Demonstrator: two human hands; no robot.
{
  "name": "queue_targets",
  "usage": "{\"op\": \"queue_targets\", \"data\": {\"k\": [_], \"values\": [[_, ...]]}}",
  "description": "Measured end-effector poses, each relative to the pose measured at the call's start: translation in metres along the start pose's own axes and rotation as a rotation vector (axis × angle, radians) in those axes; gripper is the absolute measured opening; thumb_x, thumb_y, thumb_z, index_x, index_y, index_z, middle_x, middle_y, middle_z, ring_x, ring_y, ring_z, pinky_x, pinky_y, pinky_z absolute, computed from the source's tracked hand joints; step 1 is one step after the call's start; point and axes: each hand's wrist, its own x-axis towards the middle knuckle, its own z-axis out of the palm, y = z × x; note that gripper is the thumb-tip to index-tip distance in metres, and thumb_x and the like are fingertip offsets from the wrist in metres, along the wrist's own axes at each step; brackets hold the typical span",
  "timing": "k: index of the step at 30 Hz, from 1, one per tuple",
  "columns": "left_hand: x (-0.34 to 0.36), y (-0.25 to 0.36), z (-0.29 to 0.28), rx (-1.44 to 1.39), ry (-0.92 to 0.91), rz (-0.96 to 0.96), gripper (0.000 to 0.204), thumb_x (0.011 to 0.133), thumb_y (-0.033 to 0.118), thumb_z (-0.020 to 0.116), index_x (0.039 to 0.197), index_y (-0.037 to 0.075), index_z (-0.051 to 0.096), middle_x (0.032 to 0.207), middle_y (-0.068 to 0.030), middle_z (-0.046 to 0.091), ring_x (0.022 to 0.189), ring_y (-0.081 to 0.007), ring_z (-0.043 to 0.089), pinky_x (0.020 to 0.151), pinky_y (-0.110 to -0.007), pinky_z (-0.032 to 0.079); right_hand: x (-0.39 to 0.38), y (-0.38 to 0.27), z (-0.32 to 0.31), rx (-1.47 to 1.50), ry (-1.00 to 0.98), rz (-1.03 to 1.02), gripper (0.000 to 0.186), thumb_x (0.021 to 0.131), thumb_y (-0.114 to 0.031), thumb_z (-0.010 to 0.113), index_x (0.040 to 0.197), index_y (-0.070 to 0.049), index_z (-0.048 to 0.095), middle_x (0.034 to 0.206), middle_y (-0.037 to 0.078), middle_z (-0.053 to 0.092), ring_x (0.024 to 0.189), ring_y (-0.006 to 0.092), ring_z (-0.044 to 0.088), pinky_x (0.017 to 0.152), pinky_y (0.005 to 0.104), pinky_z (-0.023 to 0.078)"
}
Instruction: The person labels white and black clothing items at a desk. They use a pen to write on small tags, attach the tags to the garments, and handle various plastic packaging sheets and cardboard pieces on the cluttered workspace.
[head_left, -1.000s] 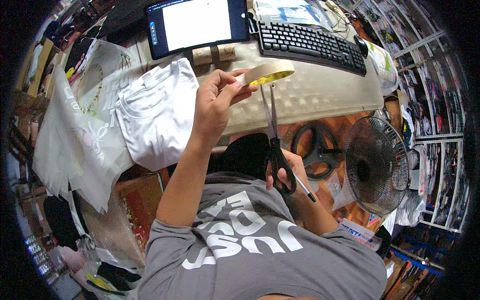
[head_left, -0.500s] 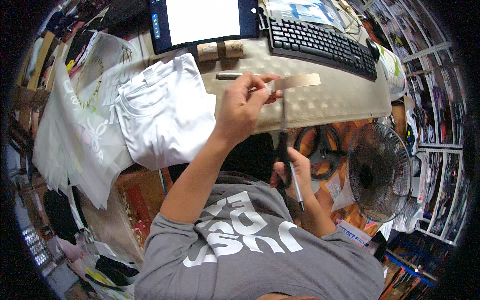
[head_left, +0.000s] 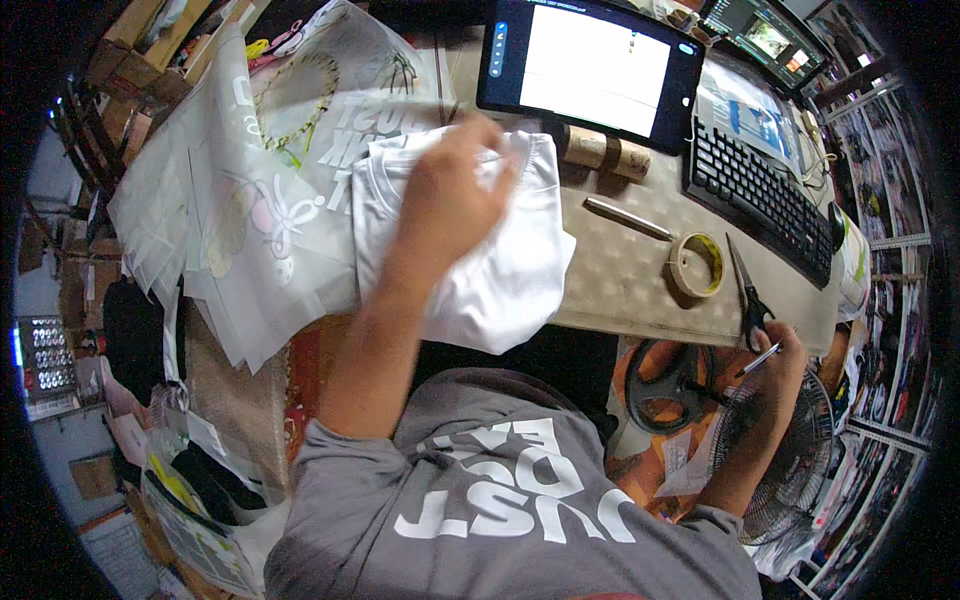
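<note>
My left hand is over the upper part of a folded white T-shirt; motion smears its fingers, and whether it holds anything is hidden. At the table's right front edge my right hand is closed on a slim silver-and-black pen. A pair of black-handled scissors lies with its blades on the tabletop and its handles at my right fingertips; whether those fingers still grip it I cannot make out. Left of the scissors rests a roll of tape. A silver pen-like stick lies beyond the roll.
A tablet leans at the back, with brown cardboard tubes before it. The black keyboard takes up the right side. Clear plastic sheets with prints spread over the left. A fan stands below the table's right edge.
My left hand has gone from holding a strip of tape over the table to the T-shirt. My right hand moved right and forward, bringing the scissors onto the tabletop. The view has shifted.
</note>
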Motion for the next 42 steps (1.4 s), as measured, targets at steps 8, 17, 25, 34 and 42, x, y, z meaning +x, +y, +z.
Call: {"op": "queue_targets", "data": {"k": [8, 17, 25, 34, 42], "values": [[0.012, -0.060, -0.016, 0.086, 0.036, -0.083, 0.022, 0.076, 0.010, 0.067, 0.090, 0.003, 0.052, 0.083, -0.0126, 0.064, 0.084, -0.0290, 0.064, 0.075, -0.038, 0.049, 0.035, -0.181, 0.067, 0.477, -0.017, -0.477, 0.026, 0.076, 0.012, 0.061, 0.099, 0.000, 0.060, 0.117, 0.012, 0.062, 0.107, 0.0227, 0.059, 0.091, 0.0328, 0.049], [0.008, -0.063, -0.030, -0.134, -0.218, -0.124, 0.014, 0.080, 0.010, 0.058, 0.091, 0.001, 0.056, 0.083, -0.0182, 0.063, 0.075, -0.0292, 0.063, 0.068, -0.036, 0.048, 0.031, -0.328, 0.172, 0.421, -0.155, -1.012, 0.019, 0.082, -0.010, 0.058, 0.101, -0.008, 0.057, 0.133, 0.007, 0.051, 0.127, 0.0361, 0.043, 0.106, 0.0498, 0.032], [0.041, -0.063, -0.024, 0.280, -0.380, 0.094, 0.018, 0.085, 0.018, 0.057, 0.094, 0.003, 0.061, 0.085, -0.0171, 0.058, 0.082, -0.0355, 0.058, 0.074, -0.042, 0.046, 0.029, -0.326, 0.177, 0.339, -0.155, -1.050, 0.018, 0.086, -0.017, 0.053, 0.100, -0.008, 0.057, 0.131, 0.005, 0.053, 0.131, 0.0364, 0.038, 0.107, 0.0583, 0.026], [0.050, -0.055, -0.002, 0.625, -0.444, 0.049, 0.017, 0.084, 0.018, 0.058, 0.093, 0.004, 0.058, 0.092, -0.0185, 0.059, 0.088, -0.0380, 0.059, 0.077, -0.047, 0.047, 0.032, -0.320, 0.186, 0.399, -0.059, -1.065, 0.015, 0.084, -0.016, 0.050, 0.097, -0.010, 0.056, 0.120, 0.008, 0.060, 0.128, 0.0346, 0.041, 0.106, 0.0560, 0.029], [0.033, -0.066, 0.001, 0.380, -0.113, 0.204, 0.021, 0.080, 0.015, 0.063, 0.096, 0.001, 0.062, 0.098, -0.0141, 0.058, 0.095, -0.0316, 0.055, 0.084, -0.040, 0.044, 0.029, -0.280, 0.152, 0.607, -0.135, -0.844, 0.022, 0.077, -0.008, 0.069, 0.095, -0.005, 0.057, 0.119, 0.011, 0.059, 0.121, 0.0342, 0.049, 0.100, 0.0426, 0.040]]}}
